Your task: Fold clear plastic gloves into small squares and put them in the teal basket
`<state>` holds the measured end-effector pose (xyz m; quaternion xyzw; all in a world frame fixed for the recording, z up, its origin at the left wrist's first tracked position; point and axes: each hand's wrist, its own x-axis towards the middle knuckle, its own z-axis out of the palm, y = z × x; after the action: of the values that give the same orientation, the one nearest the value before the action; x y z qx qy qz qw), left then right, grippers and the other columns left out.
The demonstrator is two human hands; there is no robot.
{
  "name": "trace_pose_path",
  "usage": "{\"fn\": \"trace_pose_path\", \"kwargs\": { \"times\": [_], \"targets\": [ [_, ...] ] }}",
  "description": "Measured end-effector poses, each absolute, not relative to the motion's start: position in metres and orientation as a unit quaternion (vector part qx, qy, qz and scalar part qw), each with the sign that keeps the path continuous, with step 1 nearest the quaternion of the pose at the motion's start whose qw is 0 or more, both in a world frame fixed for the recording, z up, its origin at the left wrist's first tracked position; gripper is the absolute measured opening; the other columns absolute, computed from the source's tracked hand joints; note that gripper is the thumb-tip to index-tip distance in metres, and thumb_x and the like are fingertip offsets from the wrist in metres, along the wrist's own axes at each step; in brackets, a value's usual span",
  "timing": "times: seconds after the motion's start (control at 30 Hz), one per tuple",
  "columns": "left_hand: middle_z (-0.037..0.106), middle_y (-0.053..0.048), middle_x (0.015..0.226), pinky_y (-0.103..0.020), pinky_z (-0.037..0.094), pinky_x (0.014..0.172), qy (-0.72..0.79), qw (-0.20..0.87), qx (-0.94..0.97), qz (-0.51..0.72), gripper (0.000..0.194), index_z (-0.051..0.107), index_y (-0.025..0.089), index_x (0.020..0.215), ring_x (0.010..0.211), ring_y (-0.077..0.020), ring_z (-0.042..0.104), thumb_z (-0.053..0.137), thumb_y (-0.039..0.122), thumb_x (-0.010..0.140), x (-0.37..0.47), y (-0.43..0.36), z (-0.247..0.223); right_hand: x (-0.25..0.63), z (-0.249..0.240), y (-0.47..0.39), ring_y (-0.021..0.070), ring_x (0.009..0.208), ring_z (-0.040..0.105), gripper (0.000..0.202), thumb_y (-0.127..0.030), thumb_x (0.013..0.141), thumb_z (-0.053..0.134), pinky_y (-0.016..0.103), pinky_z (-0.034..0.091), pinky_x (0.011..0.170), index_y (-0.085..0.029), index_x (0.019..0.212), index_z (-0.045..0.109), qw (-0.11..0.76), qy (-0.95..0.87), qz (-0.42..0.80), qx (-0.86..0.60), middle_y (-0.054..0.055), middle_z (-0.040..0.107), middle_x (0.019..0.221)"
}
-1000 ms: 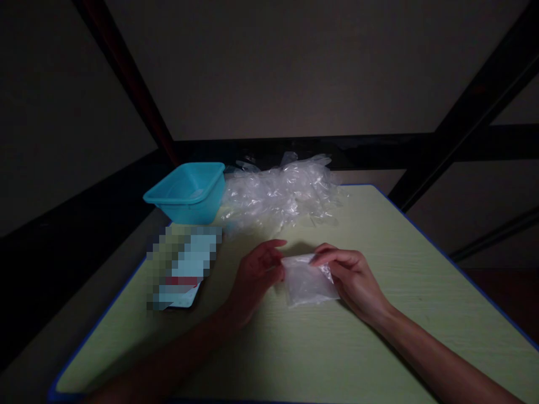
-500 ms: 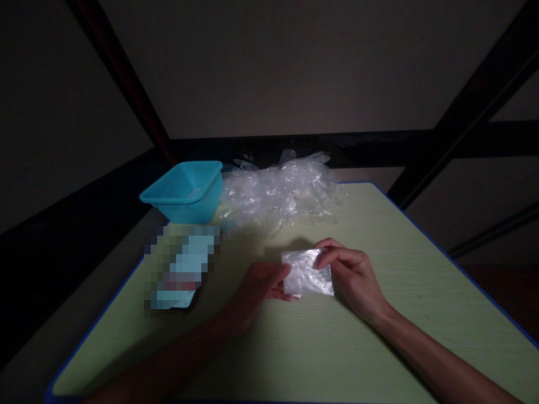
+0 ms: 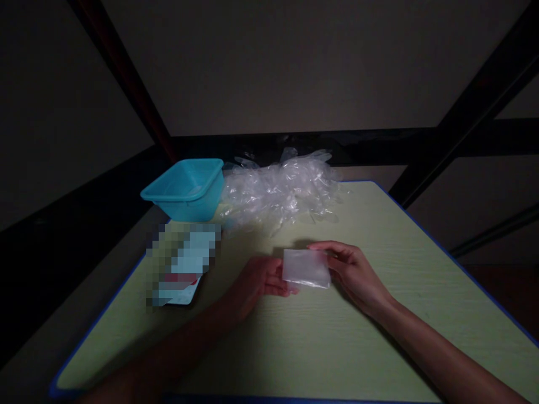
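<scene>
Between my hands is a small, flat, folded square of clear plastic film, raised a little above the table. My left hand grips its left edge, with the lower fingers partly behind and beneath it. At the right edge, my right hand pinches the square, the forefinger running along behind its top corner. The face toward me looks smooth and milky, with a shiny fold along the bottom. Beyond it lies a loose heap of clear plastic gloves, with finger shapes sticking out.
A turquoise plastic basin stands at the far left, beside the heap. Nearer on the left lies a phone-like slab, mostly blurred out by pixels. The pale table has a blue edge, and a dark-framed wall rises behind it.
The square's front has gone from crinkled and glossy to smooth and dull. My right fingers have shifted from its front face to the top right edge and behind. My left thumb has drawn back slightly.
</scene>
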<state>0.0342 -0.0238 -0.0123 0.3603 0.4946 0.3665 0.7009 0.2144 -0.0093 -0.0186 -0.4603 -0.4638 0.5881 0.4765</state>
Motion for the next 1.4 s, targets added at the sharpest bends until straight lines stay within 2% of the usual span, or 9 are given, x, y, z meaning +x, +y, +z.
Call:
{"fn": "trace_pose_path", "kwargs": {
  "times": [0.2,0.33,0.4,0.5,0.57,0.87,1.07,1.27,1.4],
  "targets": [
    [0.065,-0.006,0.066,-0.027,0.048,0.056,0.510,0.662,0.397,0.380,0.023,0.059,0.013,0.068,0.061,-0.0183,0.063,0.059,0.031,0.054,0.029,-0.021,-0.011,0.215,-0.018,-0.010,0.0139,0.063,0.057,0.018,-0.023,0.059,0.065,0.027,0.040,0.060,-0.021,0.075,0.074,0.443,-0.491,0.600,-0.450,0.002,0.071,0.076],
    [0.062,-0.002,0.061,-0.025,0.047,0.059,0.498,0.642,0.450,0.371,0.016,0.060,0.013,0.066,0.060,-0.0140,0.060,0.056,0.027,0.060,0.029,-0.020,-0.009,0.214,-0.014,-0.011,0.0122,0.057,0.055,0.015,-0.024,0.060,0.066,0.026,0.039,0.055,-0.022,0.073,0.074,0.443,-0.473,0.620,-0.444,0.001,0.070,0.067],
    [0.062,0.000,0.062,-0.024,0.046,0.058,0.493,0.629,0.469,0.377,0.018,0.060,0.013,0.074,0.058,-0.0131,0.059,0.055,0.024,0.061,0.029,-0.019,-0.009,0.212,-0.011,-0.011,0.0102,0.051,0.052,0.013,-0.023,0.059,0.067,0.024,0.037,0.050,-0.021,0.070,0.074,0.435,-0.450,0.641,-0.446,0.000,0.068,0.061],
    [0.063,0.001,0.067,-0.022,0.044,0.055,0.480,0.603,0.501,0.393,0.032,0.058,0.014,0.091,0.056,-0.0122,0.059,0.057,0.018,0.059,0.028,-0.016,-0.014,0.211,-0.007,-0.012,0.0093,0.049,0.051,0.012,-0.021,0.058,0.068,0.023,0.036,0.047,-0.020,0.067,0.074,0.421,-0.426,0.667,-0.444,0.000,0.067,0.059],
    [0.063,0.000,0.071,-0.021,0.044,0.054,0.466,0.590,0.522,0.403,0.037,0.058,0.014,0.094,0.057,-0.0117,0.059,0.058,0.014,0.057,0.028,-0.014,-0.017,0.210,-0.007,-0.012,0.0097,0.049,0.052,0.011,-0.020,0.058,0.068,0.023,0.037,0.047,-0.020,0.067,0.074,0.417,-0.418,0.675,-0.443,0.001,0.068,0.061],
    [0.067,-0.001,0.067,-0.022,0.045,0.058,0.470,0.602,0.493,0.416,0.025,0.064,0.014,0.075,0.063,-0.0142,0.062,0.063,0.011,0.051,0.029,-0.010,-0.017,0.212,-0.013,-0.011,0.0087,0.053,0.054,0.014,-0.024,0.062,0.071,0.021,0.040,0.051,-0.017,0.074,0.074,0.405,-0.395,0.703,-0.430,0.002,0.068,0.064],
    [0.061,0.002,0.052,-0.019,0.039,0.049,0.492,0.570,0.499,0.429,0.010,0.064,0.013,0.064,0.048,-0.0098,0.054,0.059,0.013,0.055,0.033,-0.014,-0.018,0.214,-0.014,-0.011,0.0079,0.050,0.052,0.017,-0.023,0.062,0.070,0.020,0.038,0.048,-0.018,0.078,0.073,0.406,-0.416,0.697,-0.419,0.001,0.067,0.064],
    [0.068,-0.003,0.080,-0.022,0.046,0.065,0.458,0.487,0.585,0.459,0.027,0.071,0.018,0.079,0.076,-0.0159,0.062,0.057,0.006,0.059,0.029,-0.014,-0.025,0.213,-0.016,-0.013,0.0084,0.053,0.053,0.021,-0.023,0.061,0.070,0.021,0.036,0.048,-0.020,0.082,0.073,0.401,-0.456,0.686,-0.400,0.001,0.070,0.072],
    [0.066,-0.005,0.093,-0.025,0.047,0.070,0.403,0.436,0.658,0.463,0.032,0.073,0.022,0.086,0.082,-0.0174,0.061,0.057,0.006,0.063,0.028,-0.019,-0.022,0.213,-0.015,-0.013,0.0091,0.053,0.054,0.021,-0.024,0.064,0.069,0.021,0.035,0.047,-0.019,0.083,0.072,0.393,-0.476,0.683,-0.391,0.002,0.070,0.074]
  ]
}}
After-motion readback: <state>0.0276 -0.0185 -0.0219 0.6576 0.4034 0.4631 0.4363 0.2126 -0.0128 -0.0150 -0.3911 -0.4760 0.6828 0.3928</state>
